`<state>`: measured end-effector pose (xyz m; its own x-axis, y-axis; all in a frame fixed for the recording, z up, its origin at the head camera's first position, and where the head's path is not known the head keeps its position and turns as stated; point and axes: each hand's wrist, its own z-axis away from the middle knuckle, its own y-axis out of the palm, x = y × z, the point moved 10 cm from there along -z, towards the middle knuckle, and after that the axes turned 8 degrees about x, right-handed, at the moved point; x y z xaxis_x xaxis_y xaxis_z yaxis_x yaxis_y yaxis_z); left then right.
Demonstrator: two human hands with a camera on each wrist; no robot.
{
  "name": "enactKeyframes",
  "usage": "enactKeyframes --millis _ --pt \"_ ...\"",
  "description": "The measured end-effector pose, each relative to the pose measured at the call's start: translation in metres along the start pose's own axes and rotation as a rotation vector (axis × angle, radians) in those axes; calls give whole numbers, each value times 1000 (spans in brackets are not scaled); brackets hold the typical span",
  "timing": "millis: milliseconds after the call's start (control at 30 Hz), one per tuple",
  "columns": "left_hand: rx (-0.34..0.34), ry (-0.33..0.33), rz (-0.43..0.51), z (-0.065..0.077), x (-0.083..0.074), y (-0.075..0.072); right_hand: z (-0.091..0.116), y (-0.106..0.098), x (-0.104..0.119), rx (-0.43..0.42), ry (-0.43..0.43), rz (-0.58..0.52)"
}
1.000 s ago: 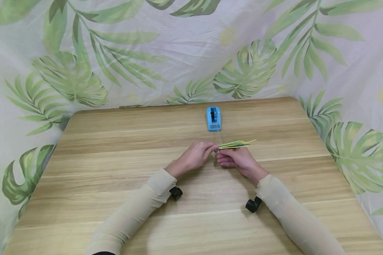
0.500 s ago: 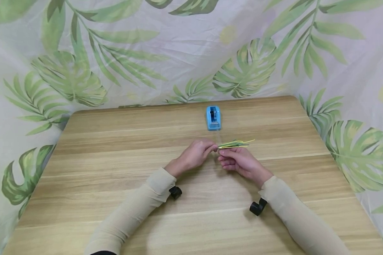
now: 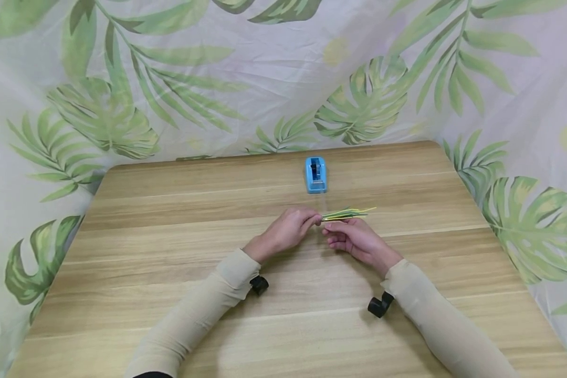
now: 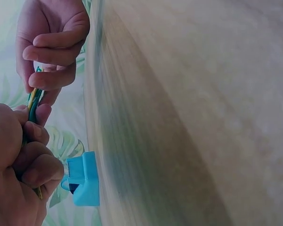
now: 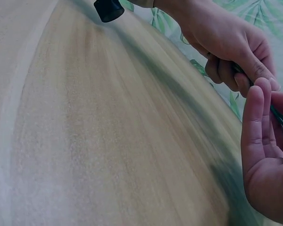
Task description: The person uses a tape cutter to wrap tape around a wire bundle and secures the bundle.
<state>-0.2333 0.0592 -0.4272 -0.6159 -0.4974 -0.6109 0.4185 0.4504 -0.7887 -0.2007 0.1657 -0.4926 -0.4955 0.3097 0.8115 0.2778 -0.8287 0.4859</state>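
Green-and-yellow bundle of thin strands (image 3: 347, 214): held on the person's side of the blue tape dispenser (image 3: 316, 176), slightly to its right.
Left hand (image 3: 290, 229): grasping one bundle end, fingers curled.
Right hand (image 3: 359, 240): fingertips at the bundle; pinching or merely touching, cannot tell.
Clear tape strip (image 3: 324, 201): runs from dispenser toward hands.
Taping: apparently in hand; next seems to call for a steady left grip while wrapping.
Count: one bundle, one dispenser, one visible strip, two hands; strands overlap, uncountable.
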Motion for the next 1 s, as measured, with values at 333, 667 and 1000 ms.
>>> enactKeyframes --millis 333,667,1000 --pt "1 15 -9 0 -1 0 -2 -3 -3 12 33 -32" --pt "9 26 1 1 0 0 -4 1 -3 86 56 -107" --pt "12 48 -17 1 2 -1 -6 -6 2 83 94 -99"
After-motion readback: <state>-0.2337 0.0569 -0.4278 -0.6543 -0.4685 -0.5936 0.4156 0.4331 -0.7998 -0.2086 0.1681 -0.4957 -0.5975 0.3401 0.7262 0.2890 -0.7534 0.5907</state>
